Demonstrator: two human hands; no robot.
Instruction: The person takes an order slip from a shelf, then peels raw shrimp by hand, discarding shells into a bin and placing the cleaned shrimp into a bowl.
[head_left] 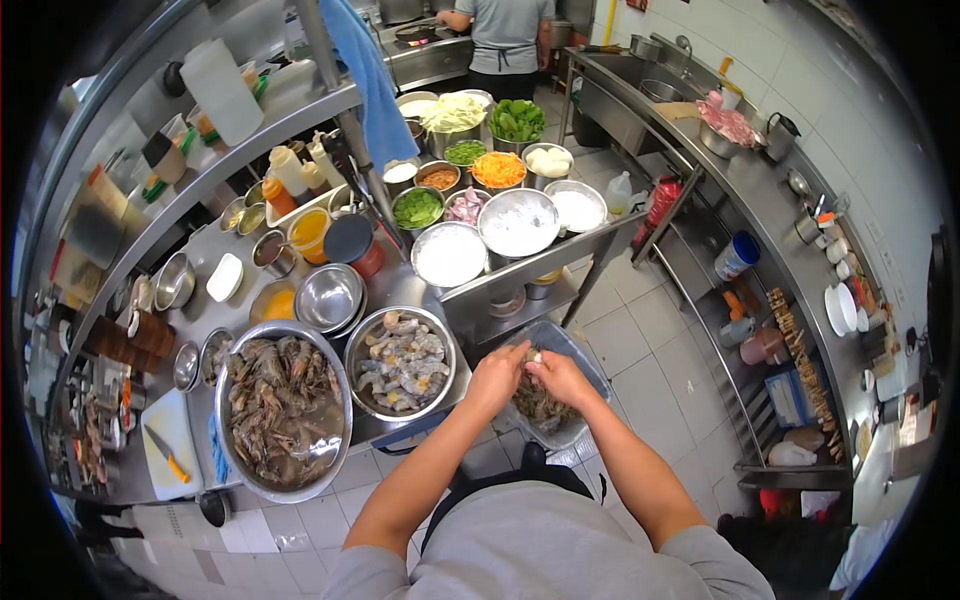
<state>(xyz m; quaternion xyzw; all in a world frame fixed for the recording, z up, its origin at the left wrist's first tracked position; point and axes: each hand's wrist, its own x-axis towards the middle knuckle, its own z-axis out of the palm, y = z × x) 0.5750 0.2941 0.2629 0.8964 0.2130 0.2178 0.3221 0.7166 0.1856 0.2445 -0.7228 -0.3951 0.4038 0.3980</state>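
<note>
A partly hidden shrimp (534, 358) is pinched in the nearly closed fingers (511, 356) of the left hand (497, 378) and right hand (562, 379), above a bin (597, 372) of scraps (540, 408). On the desk (215, 318), peeled shrimp (405, 358) are held in a bowl (449, 365), unpeeled shrimp (285, 390) in a basin (346, 415).

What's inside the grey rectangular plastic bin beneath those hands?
The bin holds a brownish pile, apparently shrimp shells. The bare hands hide part; deeper layers can't be seen.
</note>
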